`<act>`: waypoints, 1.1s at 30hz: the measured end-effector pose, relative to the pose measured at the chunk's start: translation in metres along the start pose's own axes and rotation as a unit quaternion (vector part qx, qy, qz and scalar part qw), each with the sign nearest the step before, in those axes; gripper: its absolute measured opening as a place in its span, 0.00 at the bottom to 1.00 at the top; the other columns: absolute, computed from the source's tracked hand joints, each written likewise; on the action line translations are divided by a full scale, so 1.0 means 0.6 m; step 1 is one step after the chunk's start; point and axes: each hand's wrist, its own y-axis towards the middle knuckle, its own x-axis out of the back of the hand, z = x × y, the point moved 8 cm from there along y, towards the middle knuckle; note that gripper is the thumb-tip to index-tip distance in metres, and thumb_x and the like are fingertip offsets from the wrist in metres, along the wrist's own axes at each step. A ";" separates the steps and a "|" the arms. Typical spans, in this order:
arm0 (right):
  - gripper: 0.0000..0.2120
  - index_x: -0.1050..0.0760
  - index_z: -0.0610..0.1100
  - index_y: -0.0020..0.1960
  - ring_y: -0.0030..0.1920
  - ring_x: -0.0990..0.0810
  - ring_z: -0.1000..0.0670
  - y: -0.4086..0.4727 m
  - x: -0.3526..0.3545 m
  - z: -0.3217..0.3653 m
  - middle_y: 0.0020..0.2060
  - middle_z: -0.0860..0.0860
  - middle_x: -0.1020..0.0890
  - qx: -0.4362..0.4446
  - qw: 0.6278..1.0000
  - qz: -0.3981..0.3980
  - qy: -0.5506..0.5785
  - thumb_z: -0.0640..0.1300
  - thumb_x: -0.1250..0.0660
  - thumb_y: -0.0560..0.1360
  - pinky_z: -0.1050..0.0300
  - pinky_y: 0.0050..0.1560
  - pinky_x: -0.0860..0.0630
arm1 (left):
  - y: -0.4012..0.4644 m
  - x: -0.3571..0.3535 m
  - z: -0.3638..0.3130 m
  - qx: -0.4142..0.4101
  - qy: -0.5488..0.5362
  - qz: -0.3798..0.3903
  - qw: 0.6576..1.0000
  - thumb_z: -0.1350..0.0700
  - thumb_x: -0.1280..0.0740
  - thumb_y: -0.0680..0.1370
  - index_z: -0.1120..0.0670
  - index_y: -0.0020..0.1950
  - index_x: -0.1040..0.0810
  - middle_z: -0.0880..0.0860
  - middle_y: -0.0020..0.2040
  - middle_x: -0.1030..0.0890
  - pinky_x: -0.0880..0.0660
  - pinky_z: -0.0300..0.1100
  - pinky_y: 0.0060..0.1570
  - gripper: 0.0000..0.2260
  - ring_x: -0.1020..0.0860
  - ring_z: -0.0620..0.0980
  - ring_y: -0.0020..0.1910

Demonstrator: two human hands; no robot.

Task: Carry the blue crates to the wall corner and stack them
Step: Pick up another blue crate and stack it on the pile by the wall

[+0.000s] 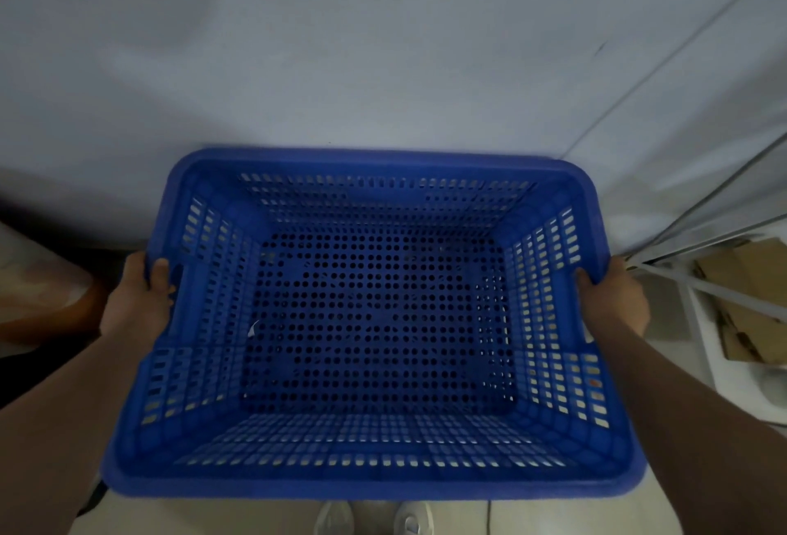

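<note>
Blue crate (374, 321), perforated, open-topped, empty

Pale floor (532, 517) under cardboard (749, 304)

A: What can't you make out?

B: The crate (374, 321) hides most of the floor under it. Only the toes of two shoes (374, 519) show, cut off by the bottom edge.

A: And the hands?

B: The fingers of the left hand (136, 300) and right hand (613, 300) curl out of sight under the rim. Both forearms run off the picture.

A: The sides?

B: The cardboard (741, 304) at right is cut off. A brownish thing (38, 292) at left is too dim to name.
</note>
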 end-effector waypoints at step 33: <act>0.22 0.22 0.37 0.35 0.30 0.20 0.42 0.009 -0.008 -0.037 0.28 0.42 0.18 -0.038 0.993 0.043 0.099 0.56 0.37 0.73 0.50 0.39 0.22 | 0.018 0.001 -0.017 -0.052 0.056 -0.005 0.997 0.44 0.45 0.82 0.65 0.44 0.26 0.63 0.35 0.23 0.30 0.47 0.34 0.24 0.27 0.57 0.29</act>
